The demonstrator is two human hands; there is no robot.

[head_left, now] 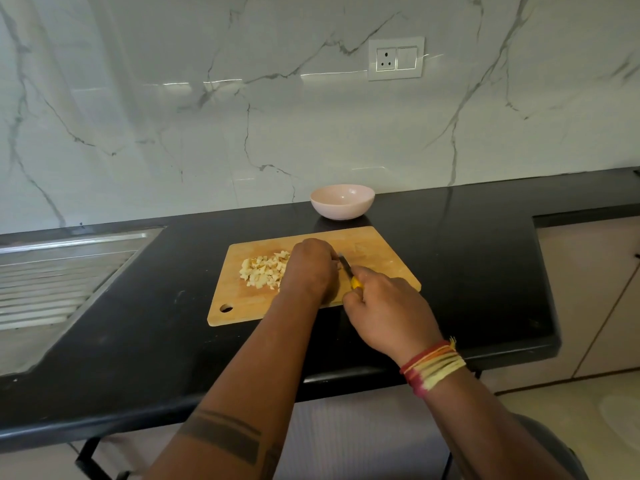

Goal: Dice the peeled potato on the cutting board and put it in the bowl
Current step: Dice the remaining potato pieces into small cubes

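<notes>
A wooden cutting board [381, 252] lies on the black counter. A heap of pale diced potato pieces [264, 270] sits on its left half. My left hand [311, 265] is curled knuckles-up at the middle of the board, just right of the heap; whatever it holds underneath is hidden. My right hand [384, 313] grips the yellow handle of a small knife [347, 268], whose dark blade points at my left hand's fingers. A pale pink bowl [342, 201] stands behind the board near the wall, with nothing visible inside it.
A steel sink drainboard [59, 271] is set into the counter at the left. The marble wall carries a socket and switch plate [396, 58]. The black counter [485, 271] ends in a front edge and a rounded corner at the right.
</notes>
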